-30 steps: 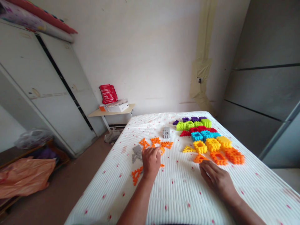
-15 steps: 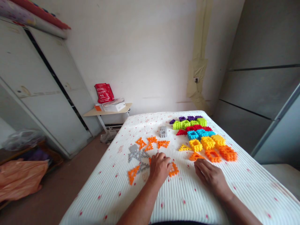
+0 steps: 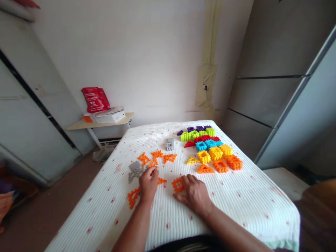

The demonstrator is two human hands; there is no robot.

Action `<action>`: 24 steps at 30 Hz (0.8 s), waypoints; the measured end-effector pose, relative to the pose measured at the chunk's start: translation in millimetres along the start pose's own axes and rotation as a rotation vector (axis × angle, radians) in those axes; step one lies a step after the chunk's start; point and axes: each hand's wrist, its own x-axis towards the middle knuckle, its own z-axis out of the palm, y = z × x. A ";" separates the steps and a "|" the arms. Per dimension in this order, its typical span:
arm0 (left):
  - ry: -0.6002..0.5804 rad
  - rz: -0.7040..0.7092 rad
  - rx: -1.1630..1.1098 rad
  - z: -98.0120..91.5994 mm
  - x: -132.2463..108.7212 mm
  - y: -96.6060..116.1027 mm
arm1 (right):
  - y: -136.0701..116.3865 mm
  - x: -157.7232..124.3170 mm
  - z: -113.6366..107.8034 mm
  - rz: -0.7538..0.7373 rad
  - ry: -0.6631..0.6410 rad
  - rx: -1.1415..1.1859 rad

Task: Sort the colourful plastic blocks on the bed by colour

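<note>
My left hand (image 3: 148,182) is closed, its fingers curled in over the left group of pieces; whatever is in them is hidden. An orange triangular building piece (image 3: 162,181) pokes out just right of it. My right hand (image 3: 196,191) grips the right side of an orange square building piece (image 3: 178,184), fingers at its edge and thumb below. Grey flat pieces (image 3: 135,167) lie partly behind my left hand, with another orange triangle (image 3: 133,197) at its near left. Several orange pieces (image 3: 169,158) are spread beyond both hands.
Sorted stacks of interlocking pieces stand at the right: orange (image 3: 234,162), yellow (image 3: 215,153), blue (image 3: 201,146), red (image 3: 189,144), green (image 3: 193,135) and purple (image 3: 200,128). A grey stack (image 3: 169,144) stands farther back. Past the bed (image 3: 110,224) is a side table (image 3: 76,125) with a red bag (image 3: 96,99).
My right hand has moved left from beside the orange triangle to the orange square piece. My left hand has drawn away from that square, its fingers now curled. The view has turned right.
</note>
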 end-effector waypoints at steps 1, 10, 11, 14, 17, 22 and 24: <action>-0.008 0.012 0.003 0.5 -0.2 0.2 | -5.4 2.0 1.3 0.026 -0.034 -0.014; -0.009 -0.004 0.010 1.9 1.8 -2.4 | 6.0 -1.7 3.4 -0.044 0.077 0.097; -0.010 -0.008 0.013 2.0 1.9 -2.8 | 14.9 -2.2 -1.5 -0.059 0.159 0.130; -0.007 -0.023 0.030 2.2 2.3 -2.6 | 54.8 -1.8 -21.8 0.006 0.430 0.119; -0.015 -0.016 0.032 2.6 3.1 -1.4 | 108.4 -2.1 -41.7 0.207 0.604 -0.031; -0.025 -0.008 0.025 5.0 3.6 -2.5 | 173.9 -11.6 -53.2 0.433 0.618 -0.219; -0.032 -0.008 0.028 6.1 3.4 -4.0 | 181.6 -15.7 -52.0 0.482 0.568 -0.253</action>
